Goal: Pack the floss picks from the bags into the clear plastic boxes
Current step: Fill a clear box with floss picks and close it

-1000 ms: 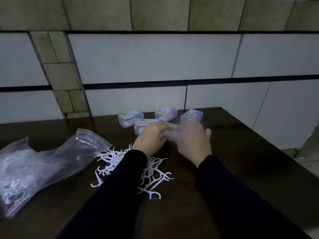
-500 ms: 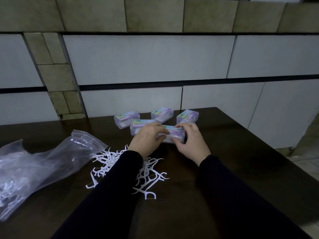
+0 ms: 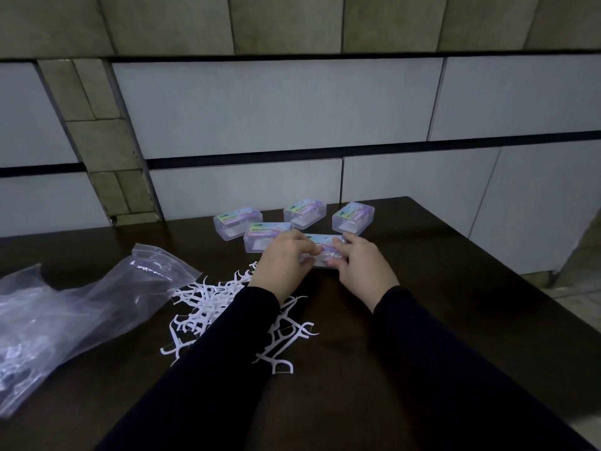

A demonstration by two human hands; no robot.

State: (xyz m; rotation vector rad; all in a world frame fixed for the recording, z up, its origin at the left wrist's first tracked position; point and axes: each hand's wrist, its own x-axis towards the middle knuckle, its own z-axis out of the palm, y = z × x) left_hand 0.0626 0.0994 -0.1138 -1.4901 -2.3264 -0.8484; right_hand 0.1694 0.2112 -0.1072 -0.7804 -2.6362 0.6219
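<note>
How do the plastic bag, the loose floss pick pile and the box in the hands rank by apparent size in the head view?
1. plastic bag
2. floss pick pile, partly hidden by the sleeves
3. box held by both hands, farther from the camera

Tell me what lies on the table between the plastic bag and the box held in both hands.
In the head view, a loose pile of white floss picks lies on the dark table between the plastic bag and the held box.

Pale plastic on a dark worktop

White floss picks (image 3: 224,307) lie on the dark brown worktop (image 3: 455,288); the clear boxes (image 3: 304,213) carry pastel rainbow labels, the bag (image 3: 81,307) is see-through, the sleeves (image 3: 227,369) black, the wall (image 3: 276,102) grey-white and olive tiles.
</note>
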